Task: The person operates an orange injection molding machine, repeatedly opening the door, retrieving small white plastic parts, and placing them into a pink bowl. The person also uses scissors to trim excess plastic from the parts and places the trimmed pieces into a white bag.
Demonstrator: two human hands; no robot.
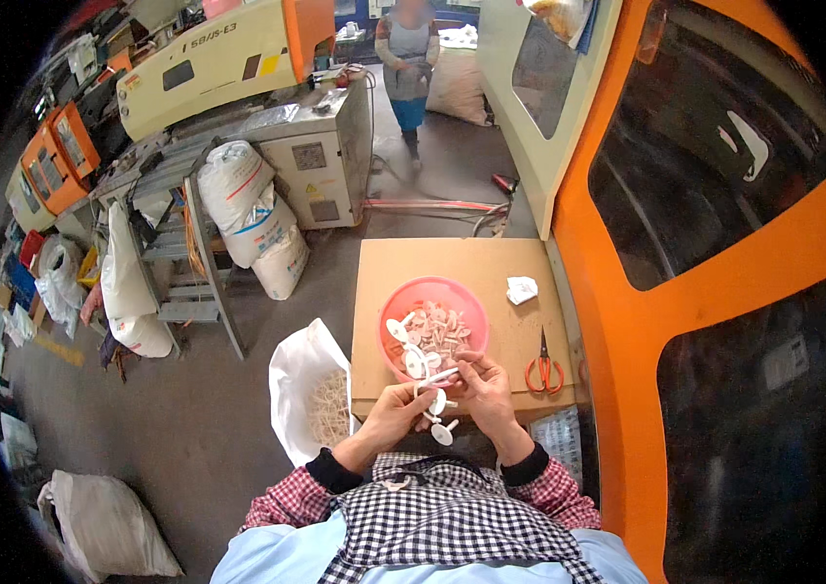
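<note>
Both my hands are closed on a white moulded plastic sprue point(420, 389) with round, stemmed discs branching off it. My left hand point(391, 417) grips it from the left, fingers pinched around the runner. From the right, my right hand point(491, 391) pinches a white stem at the sprue's upper end. One disc point(443, 434) hangs below my fingers, and others stick out above, over a pink bowl point(480, 313). Inside the bowl lie many loose white stemmed discs point(444, 329). My fingers partly cover the sprue's middle.
A cardboard-topped table point(374, 282) bears the bowl, red-handled scissors point(543, 374) and a crumpled white wad point(522, 289). Left of it stands a white sack point(288, 375) of thin plastic scraps. An orange machine point(617, 389) flanks the right. A person point(409, 68) stands in the far aisle.
</note>
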